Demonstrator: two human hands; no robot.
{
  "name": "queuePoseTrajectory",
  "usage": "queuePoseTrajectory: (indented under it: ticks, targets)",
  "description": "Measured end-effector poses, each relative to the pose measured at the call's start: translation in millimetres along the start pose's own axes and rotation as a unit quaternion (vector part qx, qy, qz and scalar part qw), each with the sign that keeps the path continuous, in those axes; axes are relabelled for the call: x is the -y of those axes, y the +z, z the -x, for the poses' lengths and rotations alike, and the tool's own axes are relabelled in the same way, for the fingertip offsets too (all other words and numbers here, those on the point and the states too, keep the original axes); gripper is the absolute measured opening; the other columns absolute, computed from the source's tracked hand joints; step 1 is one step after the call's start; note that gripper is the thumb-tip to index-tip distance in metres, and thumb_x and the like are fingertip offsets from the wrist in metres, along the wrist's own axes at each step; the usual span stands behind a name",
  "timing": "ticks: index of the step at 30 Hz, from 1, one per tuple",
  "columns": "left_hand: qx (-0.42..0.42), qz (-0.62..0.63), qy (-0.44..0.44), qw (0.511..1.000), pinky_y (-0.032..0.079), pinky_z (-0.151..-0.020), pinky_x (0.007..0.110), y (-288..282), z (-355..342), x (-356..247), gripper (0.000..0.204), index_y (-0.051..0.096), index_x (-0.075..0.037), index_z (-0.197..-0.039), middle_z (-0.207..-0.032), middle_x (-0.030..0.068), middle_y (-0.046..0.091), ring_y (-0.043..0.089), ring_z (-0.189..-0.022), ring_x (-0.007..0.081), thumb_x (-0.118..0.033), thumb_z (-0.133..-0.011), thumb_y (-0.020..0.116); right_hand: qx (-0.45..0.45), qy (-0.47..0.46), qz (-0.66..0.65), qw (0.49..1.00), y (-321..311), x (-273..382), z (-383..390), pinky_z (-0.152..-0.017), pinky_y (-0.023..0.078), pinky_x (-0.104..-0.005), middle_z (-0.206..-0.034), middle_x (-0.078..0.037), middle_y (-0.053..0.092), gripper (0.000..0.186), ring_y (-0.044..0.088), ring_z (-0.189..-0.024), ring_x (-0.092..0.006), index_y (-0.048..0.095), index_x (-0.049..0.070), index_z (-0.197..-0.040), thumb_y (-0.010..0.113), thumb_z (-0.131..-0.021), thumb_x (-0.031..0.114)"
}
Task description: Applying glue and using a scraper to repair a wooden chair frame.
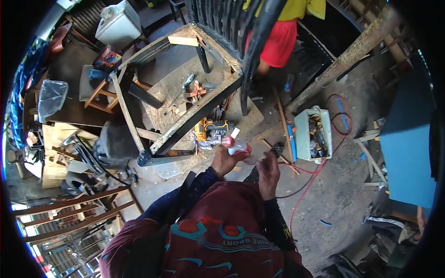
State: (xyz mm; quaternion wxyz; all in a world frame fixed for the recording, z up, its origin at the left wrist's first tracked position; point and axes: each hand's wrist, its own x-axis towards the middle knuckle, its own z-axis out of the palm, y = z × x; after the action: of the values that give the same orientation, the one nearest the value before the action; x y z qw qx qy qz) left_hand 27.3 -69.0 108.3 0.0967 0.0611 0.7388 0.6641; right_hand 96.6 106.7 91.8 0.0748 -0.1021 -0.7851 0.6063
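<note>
My left hand (pixel 224 161) is closed around a small bottle (pixel 239 149), pale with red parts, held in front of my chest. Just to its right is my right hand (pixel 268 176), fingers bent and drawn together; whatever they may hold is too small to make out. Beyond the bottle stands an upturned or seatless dark chair frame (pixel 198 119) with bare, worn wood along its edges. A yellow and black power drill (pixel 213 129) lies on the board under the near side of that frame.
A pale open box of tools (pixel 313 134) stands right of my hands, beside a red hose (pixel 320 170). Pliers and scraps lie on a wooden board (pixel 178 85). Another person in red shorts (pixel 281 44) is beyond the frame. A blue panel (pixel 410 153) stands far right.
</note>
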Motion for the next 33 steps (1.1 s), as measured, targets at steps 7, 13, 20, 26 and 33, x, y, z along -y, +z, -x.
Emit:
queuePoseTrajectory:
  ticks: [7,13,20,26,33]
  targets:
    - [0.014,0.265,-0.104,0.959,0.054,-0.079,0.031,-14,24,-68,0.039,0.066,-0.002,-0.111,-0.098,0.0068,0.071,0.067,-0.090,0.0156,-0.025,-0.085,0.083,0.100,0.089,-0.500,0.856,42,37,9,-0.103,0.048,-0.0453,-0.141,-0.013,0.053,0.068,0.054,-0.127,-0.0266,0.042,0.006,-0.146,0.070,-0.093,0.039]
    - [0.060,0.026,0.061,0.996,0.053,-0.092,0.034,-27,31,-75,0.044,0.064,0.002,-0.124,-0.120,0.0126,0.069,0.067,-0.108,0.0214,-0.012,-0.085,0.080,-0.003,0.102,-0.524,0.845,13,63,-36,-0.103,0.047,-0.0446,-0.128,-0.013,0.064,0.058,0.062,-0.118,-0.0276,0.051,0.004,-0.135,0.047,-0.103,0.052]
    - [0.063,-0.067,0.140,0.986,0.056,-0.091,0.040,-83,49,-96,0.036,0.066,0.000,-0.118,-0.116,0.0189,0.069,0.069,-0.105,0.0353,-0.004,-0.083,0.074,-0.217,-0.077,-0.434,0.871,-72,145,-113,-0.103,0.051,-0.0501,-0.130,-0.017,0.063,0.045,0.063,-0.118,-0.0295,0.051,0.002,-0.135,0.064,-0.099,0.024]
    - [-0.209,-0.367,0.290,0.859,0.052,-0.091,0.046,-140,-3,-139,0.045,0.066,-0.002,-0.116,-0.121,0.0171,0.064,0.060,-0.112,0.0380,-0.007,-0.073,0.078,-0.251,-0.321,-0.276,0.871,-75,223,-145,-0.093,0.059,-0.0456,-0.121,-0.015,0.066,0.041,0.068,-0.107,-0.0286,0.053,0.001,-0.134,0.063,-0.099,0.019]
    - [-0.061,-0.524,0.071,0.846,0.051,-0.072,0.037,-143,-21,-124,0.053,0.055,-0.001,-0.138,-0.092,0.0102,0.066,0.065,-0.084,0.0257,-0.021,-0.089,0.060,-0.208,-0.288,-0.210,0.911,-51,244,-159,-0.088,0.059,-0.0371,-0.116,-0.015,0.068,0.032,0.069,-0.103,-0.0229,0.059,-0.003,-0.125,0.067,-0.094,0.003]
